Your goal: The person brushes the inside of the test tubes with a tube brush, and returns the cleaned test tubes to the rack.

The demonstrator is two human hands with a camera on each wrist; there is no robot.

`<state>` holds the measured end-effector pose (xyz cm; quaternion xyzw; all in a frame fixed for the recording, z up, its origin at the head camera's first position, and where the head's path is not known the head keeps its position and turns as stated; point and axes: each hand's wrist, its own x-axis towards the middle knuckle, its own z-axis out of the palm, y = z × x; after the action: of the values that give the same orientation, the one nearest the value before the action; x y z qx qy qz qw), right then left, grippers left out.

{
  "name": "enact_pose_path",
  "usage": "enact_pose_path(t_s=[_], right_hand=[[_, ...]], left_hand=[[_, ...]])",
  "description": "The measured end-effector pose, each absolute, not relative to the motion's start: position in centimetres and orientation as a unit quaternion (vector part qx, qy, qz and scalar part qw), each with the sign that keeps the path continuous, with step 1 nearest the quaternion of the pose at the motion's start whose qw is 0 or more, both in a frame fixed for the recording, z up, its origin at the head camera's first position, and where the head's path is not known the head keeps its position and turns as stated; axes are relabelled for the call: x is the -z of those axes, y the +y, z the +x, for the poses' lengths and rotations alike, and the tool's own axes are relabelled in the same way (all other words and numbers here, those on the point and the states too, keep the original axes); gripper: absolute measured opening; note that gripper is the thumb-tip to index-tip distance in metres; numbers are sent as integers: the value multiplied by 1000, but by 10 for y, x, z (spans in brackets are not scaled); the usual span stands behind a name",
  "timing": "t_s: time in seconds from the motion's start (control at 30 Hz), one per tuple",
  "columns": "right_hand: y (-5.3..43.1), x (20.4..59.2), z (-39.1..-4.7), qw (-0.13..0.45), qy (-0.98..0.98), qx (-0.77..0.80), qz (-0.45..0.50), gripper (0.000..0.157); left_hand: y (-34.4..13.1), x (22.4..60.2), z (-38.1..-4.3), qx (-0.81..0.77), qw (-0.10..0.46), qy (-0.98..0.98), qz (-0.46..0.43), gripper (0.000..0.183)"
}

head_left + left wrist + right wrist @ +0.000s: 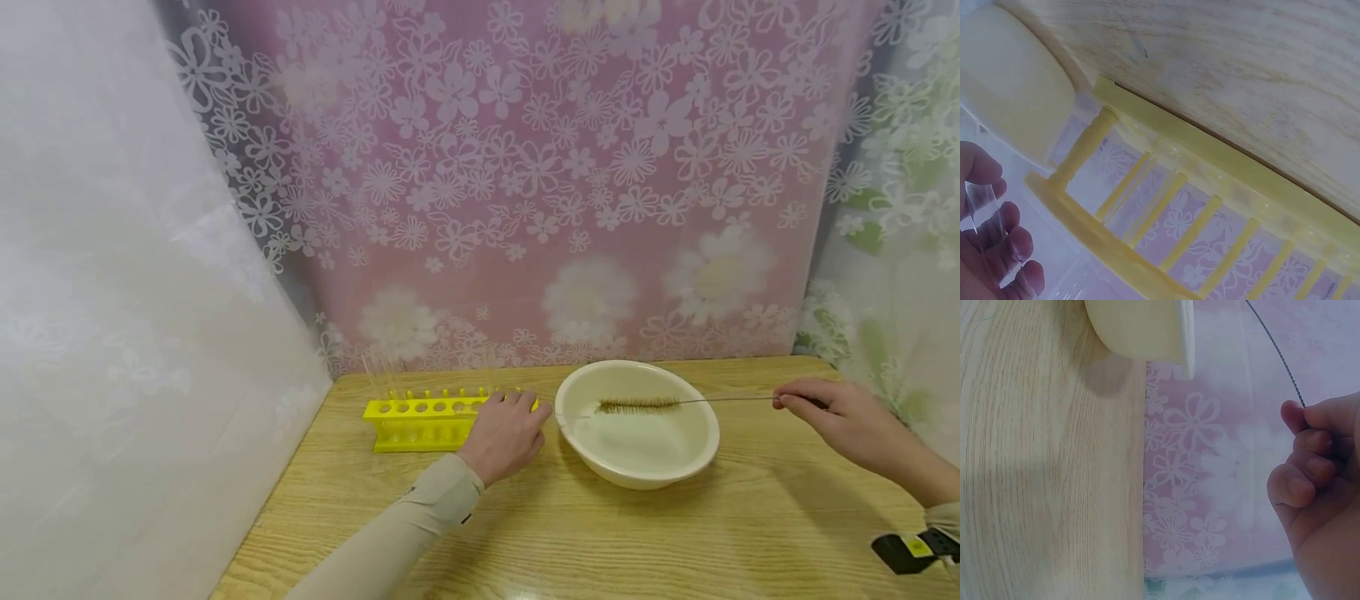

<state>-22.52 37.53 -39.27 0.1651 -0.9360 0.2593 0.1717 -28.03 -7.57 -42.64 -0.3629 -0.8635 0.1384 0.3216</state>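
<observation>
My left hand grips a clear glass test tube, its fingers curled round it, above the right end of the yellow test tube rack. The tube's far end is faint in the head view. My right hand pinches the thin twisted wire handle of a test tube brush between thumb and index finger. The brush lies level over the cream basin, its tan bristles pointing towards my left hand. Whether the bristle tip touches the tube I cannot tell.
Clear test tubes stand at the rack's left end, and faint ones rise behind my left hand. The rack and basin sit side by side on the wooden table. A flowered pink curtain hangs close behind them.
</observation>
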Motion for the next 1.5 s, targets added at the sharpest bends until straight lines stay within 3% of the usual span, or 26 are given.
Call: enact_pose_path(t_s=[0.9, 1.5], right_hand=[[375, 393, -226, 175, -933, -267, 164, 21], [374, 396, -224, 170, -935, -265, 166, 22]], left_hand=[[-70, 416, -284, -194, 375, -832, -361, 20], [-67, 417, -280, -185, 374, -836, -356, 17]])
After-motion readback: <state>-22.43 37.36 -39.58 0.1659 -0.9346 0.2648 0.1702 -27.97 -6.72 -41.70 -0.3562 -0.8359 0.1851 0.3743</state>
